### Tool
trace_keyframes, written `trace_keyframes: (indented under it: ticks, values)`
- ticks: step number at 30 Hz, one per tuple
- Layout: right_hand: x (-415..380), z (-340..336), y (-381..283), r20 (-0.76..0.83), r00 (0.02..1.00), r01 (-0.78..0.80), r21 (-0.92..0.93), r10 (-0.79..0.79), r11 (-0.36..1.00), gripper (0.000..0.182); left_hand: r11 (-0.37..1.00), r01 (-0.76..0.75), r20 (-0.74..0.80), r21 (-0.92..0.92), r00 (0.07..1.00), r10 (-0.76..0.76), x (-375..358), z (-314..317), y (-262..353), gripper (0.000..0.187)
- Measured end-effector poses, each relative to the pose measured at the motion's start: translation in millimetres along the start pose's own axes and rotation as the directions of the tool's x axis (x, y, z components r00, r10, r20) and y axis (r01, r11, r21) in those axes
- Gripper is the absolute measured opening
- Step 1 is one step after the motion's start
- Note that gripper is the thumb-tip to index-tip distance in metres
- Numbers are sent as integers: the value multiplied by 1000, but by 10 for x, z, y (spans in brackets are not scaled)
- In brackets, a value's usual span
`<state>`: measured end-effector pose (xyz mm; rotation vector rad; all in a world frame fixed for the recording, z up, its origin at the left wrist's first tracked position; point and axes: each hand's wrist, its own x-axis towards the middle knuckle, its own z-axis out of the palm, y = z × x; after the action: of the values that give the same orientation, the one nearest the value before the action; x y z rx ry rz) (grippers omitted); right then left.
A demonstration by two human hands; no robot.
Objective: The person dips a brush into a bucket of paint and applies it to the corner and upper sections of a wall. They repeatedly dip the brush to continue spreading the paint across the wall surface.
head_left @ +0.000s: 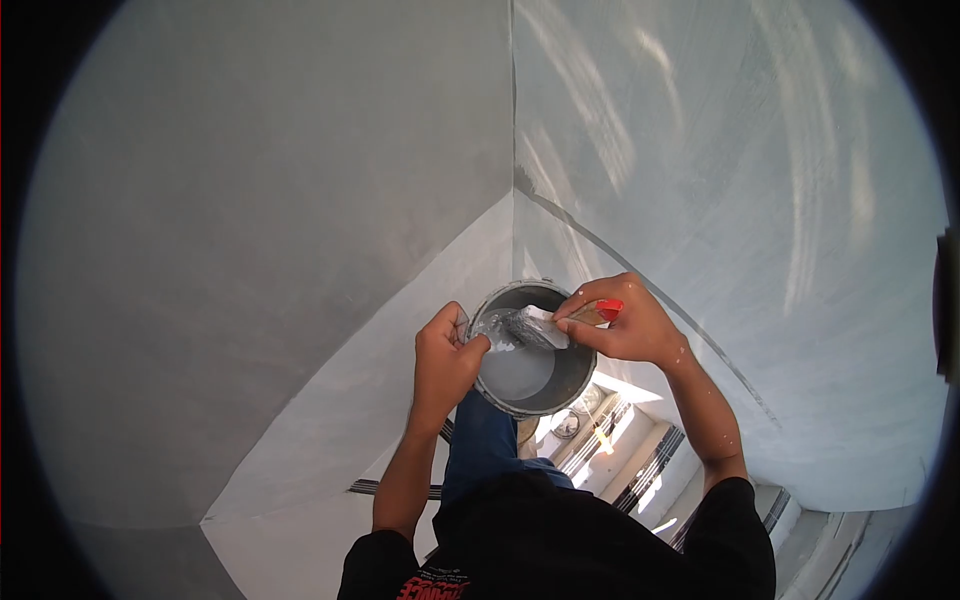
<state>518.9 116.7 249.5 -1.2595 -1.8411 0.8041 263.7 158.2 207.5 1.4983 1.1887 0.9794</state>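
Black fabric of the person's short-sleeved shirt (590, 540), with a scrap of red lettering at its lower edge, fills the bottom of the view, closest to the lens, and a blue denim trouser leg (485, 445) rises from it toward the hands. To the left stands a flat grey plastered wall (260, 230), darker and in shade, with a paler, freshly coated band sloping along its foot. Left hand (447, 355) comes next: its grip is closed on the near rim of a round grey metal bucket (580, 375), thumb over the edge, and the fingertips touch the bristles beside it. Inside the bucket lies a pool of pale grey paint (515, 372), filling the lower part. Across the bucket's top left rim rests a wide flat paintbrush with wet grey-white bristles (525, 328), its bristle end pointing left toward the left hand. Right hand (625, 325) has its grip shut around the brush's wooden handle, which ends in a red tip showing between the fingers; small pale specks dot the forearm. Further right, a lighter, sunlit wall (760, 200) meets the grey one at a vertical corner directly above the bucket. Below the bucket, between the arms, bright patches and dark striped bars (640, 470) show far beneath, too small to identify.
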Motion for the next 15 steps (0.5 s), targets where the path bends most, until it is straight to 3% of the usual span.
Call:
trace_keyframes:
  ticks: [7, 10, 11, 15]
  values:
    - [132, -205, 200, 33, 994, -108, 33, 107, 994, 16, 1000, -6, 26, 28, 1000, 5, 328, 286, -253, 26]
    - [326, -220, 535, 26, 996, -92, 76, 90, 993, 14, 972, -193, 62, 131, 981, 187, 640, 306, -410, 23]
    - [434, -244, 646, 51, 992, -117, 109, 112, 987, 15, 998, -58, 90, 28, 994, 56, 788, 318, -490, 23]
    - [997, -499, 742, 162, 974, -187, 165, 160, 968, 17, 999, 23, 150, -44, 989, -16, 1368, 265, -279, 24]
